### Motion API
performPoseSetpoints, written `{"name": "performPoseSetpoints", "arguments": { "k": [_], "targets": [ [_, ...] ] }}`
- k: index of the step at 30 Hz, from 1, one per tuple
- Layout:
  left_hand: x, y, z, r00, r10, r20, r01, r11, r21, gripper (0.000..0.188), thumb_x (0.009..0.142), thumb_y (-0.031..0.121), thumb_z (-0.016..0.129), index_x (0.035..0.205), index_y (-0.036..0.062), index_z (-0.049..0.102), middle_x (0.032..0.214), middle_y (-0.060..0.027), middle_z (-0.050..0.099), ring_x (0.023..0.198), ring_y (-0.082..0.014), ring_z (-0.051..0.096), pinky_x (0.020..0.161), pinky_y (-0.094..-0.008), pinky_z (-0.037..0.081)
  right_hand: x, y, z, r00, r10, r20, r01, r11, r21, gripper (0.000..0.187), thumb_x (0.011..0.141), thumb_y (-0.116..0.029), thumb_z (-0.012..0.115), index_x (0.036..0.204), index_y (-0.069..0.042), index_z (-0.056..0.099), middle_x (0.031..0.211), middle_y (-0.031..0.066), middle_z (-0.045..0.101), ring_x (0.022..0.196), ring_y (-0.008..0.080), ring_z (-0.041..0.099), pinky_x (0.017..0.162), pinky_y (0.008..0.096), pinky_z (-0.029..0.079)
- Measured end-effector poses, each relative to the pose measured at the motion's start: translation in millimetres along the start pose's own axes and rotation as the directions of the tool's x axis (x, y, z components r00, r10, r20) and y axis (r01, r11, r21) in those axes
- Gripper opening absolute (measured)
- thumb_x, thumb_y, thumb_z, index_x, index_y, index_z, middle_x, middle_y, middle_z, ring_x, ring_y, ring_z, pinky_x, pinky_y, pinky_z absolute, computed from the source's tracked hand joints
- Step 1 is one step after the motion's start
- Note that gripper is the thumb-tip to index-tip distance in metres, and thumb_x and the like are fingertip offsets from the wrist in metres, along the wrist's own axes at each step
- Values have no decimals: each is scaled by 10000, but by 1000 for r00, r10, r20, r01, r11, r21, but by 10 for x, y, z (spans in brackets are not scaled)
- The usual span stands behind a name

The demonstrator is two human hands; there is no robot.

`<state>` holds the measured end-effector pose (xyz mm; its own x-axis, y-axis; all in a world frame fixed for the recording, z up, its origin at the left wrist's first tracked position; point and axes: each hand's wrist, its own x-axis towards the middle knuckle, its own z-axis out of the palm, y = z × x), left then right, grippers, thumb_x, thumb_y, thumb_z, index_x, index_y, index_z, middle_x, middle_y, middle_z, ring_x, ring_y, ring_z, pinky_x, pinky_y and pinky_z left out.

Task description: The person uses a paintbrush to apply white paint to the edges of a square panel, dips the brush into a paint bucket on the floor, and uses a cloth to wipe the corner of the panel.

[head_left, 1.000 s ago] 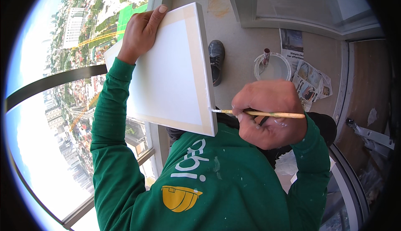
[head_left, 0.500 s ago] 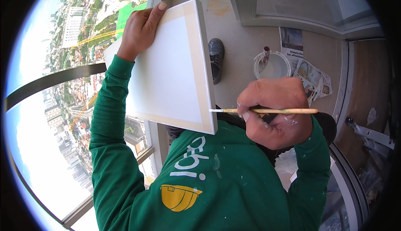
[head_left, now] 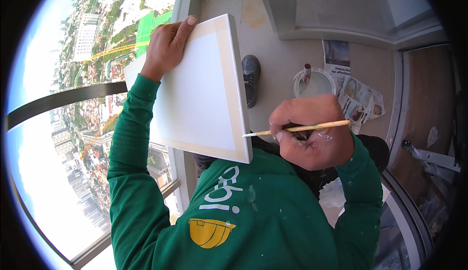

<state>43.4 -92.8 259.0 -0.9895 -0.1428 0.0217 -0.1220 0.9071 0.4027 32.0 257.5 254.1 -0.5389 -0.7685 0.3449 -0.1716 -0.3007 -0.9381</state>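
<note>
A flat white panel [head_left: 192,92] with beige tape-like strips along its edges stands tilted before me. My left hand [head_left: 167,48] grips its upper edge, thumb on the front face and the other fingers hidden behind. In my right hand [head_left: 312,131] is a thin paintbrush [head_left: 336,124], pinched between thumb and fingers. White paint coats the bristles, and the tip touches the panel's right border near the lower corner. Paint smears mark the right hand.
Beyond my right hand, a white paint bucket [head_left: 316,83] with a dark-red-handled brush [head_left: 306,72] sits on the floor beside newspaper sheets [head_left: 360,99]. My dark shoe [head_left: 251,80] is behind the panel. A window [head_left: 73,138] lies left, a grey metal piece [head_left: 434,157] far right.
The panel and both hands sit slightly lower in the picture, as the whole view has shifted. The paintbrush has tilted, its handle end now raised, with the tip still at the panel's right border.
</note>
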Motion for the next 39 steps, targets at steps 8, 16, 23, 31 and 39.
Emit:
{"name": "performPoseSetpoints", "arguments": {
  "k": [8, 16, 23, 31, 39],
  "targets": [
    [-32, 61, -8, 1000, -7, -20, 6, 1000, -29, 686, 1086, 518, 448, 846, -47, 755, 583, -189, 627, 538, -334, 641, 589, -415, 517, 14, 166, 34, 980, -45, -193, 44, 999, -10, 87, 775, 18, 643, 855, -17, 638, 730, 95, 671, 592, 150, 649, 582, 273, 524],
    [-28, 54, -12, 1000, -7, -10, 7, 999, -46, 699, 1080, 528, 457, 809, -50, 741, 577, -182, 621, 520, -333, 619, 581, -423, 512, 53, 212, 66, 937, -278, -211, 222, 942, -251, 106, 769, 14, 649, 862, -36, 638, 742, 95, 687, 590, 228, 671, 590, 296, 541],
    [-42, 23, -9, 1000, -2, -18, 1, 999, -36, 710, 1071, 555, 456, 818, -40, 750, 574, -172, 621, 528, -344, 617, 583, -438, 513, 42, 140, 1, 984, -137, -110, 116, 977, -181, 98, 781, 19, 637, 872, -19, 641, 725, 85, 676, 593, 161, 656, 562, 286, 520],
    [-50, 27, -10, 1000, -8, -29, 8, 1000, -8, 681, 1066, 555, 464, 886, -20, 781, 591, -184, 632, 559, -355, 633, 604, -440, 519, 136, 277, -77, 957, -103, -270, 68, 988, -137, 82, 854, 46, 598, 918, 9, 632, 781, 77, 688, 656, 91, 649, 584, 236, 507],
    [-94, 5, -36, 999, -1, -46, 0, 1000, -21, 666, 1071, 529, 468, 871, -35, 760, 605, -213, 614, 592, -387, 630, 639, -461, 516, 30, 524, -777, 937, 242, -253, -208, 966, 155, 85, 929, -5, 566, 979, -16, 633, 848, 75, 686, 738, 110, 664, 610, 238, 519]
  ]
}}
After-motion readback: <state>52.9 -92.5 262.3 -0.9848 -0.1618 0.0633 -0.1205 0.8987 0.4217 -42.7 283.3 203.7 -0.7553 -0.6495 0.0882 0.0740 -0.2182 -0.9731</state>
